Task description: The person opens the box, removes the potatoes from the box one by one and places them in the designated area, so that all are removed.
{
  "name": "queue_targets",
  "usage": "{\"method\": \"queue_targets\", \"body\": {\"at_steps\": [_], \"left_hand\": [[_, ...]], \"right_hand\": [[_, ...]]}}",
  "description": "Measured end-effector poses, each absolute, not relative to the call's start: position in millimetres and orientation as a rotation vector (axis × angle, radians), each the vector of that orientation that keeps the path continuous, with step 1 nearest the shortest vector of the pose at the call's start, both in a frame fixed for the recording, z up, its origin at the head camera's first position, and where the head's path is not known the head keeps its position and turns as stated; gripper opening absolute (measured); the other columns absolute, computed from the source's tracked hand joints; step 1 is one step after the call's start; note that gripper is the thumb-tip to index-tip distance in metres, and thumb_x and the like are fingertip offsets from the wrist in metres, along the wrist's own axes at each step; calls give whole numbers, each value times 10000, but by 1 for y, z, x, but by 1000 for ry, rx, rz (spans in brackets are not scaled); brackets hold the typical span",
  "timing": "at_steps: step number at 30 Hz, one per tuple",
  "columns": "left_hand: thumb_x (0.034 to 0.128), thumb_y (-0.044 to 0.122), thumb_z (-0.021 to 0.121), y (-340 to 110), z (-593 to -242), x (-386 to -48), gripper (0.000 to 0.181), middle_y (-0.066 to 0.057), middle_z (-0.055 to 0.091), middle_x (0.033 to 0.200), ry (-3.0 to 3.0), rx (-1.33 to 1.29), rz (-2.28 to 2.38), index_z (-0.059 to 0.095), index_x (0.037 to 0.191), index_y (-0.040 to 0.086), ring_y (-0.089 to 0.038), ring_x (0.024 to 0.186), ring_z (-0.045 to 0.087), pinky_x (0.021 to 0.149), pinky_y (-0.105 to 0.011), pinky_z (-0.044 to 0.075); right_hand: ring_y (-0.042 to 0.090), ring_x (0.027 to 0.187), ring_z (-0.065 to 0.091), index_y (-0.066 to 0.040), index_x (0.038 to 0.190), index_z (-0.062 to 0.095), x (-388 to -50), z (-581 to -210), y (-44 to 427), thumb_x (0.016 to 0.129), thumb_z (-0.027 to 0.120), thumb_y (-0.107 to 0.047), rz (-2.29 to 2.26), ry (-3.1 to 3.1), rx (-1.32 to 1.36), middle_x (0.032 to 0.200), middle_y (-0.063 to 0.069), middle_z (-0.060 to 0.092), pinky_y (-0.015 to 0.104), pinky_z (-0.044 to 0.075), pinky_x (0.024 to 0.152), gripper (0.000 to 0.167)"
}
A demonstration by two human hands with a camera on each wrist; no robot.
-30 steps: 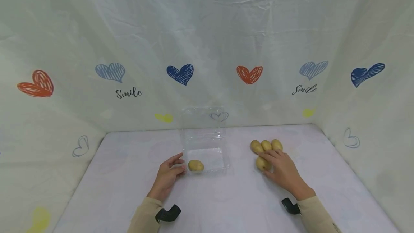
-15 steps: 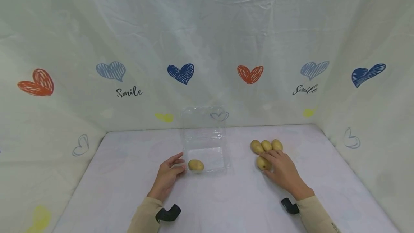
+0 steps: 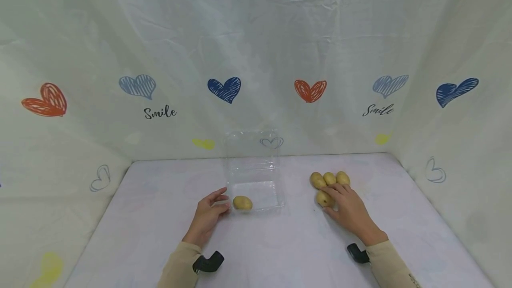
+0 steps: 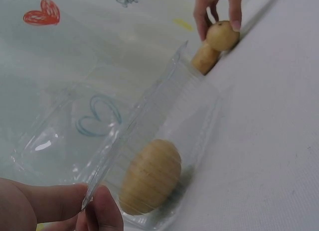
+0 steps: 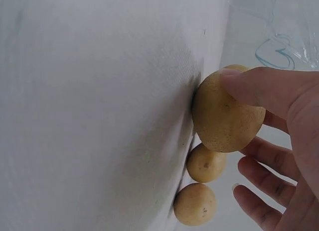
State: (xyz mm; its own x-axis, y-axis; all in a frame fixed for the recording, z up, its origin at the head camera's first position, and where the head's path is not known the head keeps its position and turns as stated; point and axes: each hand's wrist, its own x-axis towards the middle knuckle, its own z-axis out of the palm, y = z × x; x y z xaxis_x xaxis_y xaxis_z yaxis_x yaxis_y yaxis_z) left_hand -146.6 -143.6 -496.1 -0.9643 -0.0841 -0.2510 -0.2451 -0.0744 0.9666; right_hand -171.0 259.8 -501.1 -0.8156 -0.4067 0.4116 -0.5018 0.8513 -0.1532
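A clear plastic clamshell box (image 3: 260, 194) stands with its lid (image 3: 251, 146) raised at the back. One potato (image 3: 242, 202) lies inside at the front left corner. My left hand (image 3: 210, 214) pinches the box's left rim between thumb and fingers, plain in the left wrist view. To the right, my right hand (image 3: 350, 208) holds a potato (image 5: 227, 111) between thumb and fingers. It looks low over the table or touching it; I cannot tell which. Just behind sit a left potato (image 3: 318, 180), a middle potato (image 3: 330, 178) and a right potato (image 3: 342, 178).
A white cloth covers the table (image 3: 276, 248), whose back edge meets a hanging curtain (image 3: 340, 48) printed with hearts. White tabletop lies between the box and the right hand. Black curved pieces (image 3: 209, 262) sit at both wrists.
The potato in my right hand has shifted slightly back and to the left, with the thumb following. My left hand, the box and the other potatoes have hardly moved.
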Motion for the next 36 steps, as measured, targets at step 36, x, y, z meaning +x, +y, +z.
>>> {"method": "queue_targets", "body": {"at_steps": [36], "left_hand": [[936,-175,607,-144,-495,-147,562,-241,576,1263,2047,-368,2224,512,1484,-105,-181,861,649,756,-256,592]], "right_hand": [[320,1025,651,7,1160,758,-178,-483,247,867,833,-10,479,-2546,749,1130,131,701,493,569,849,303]]}}
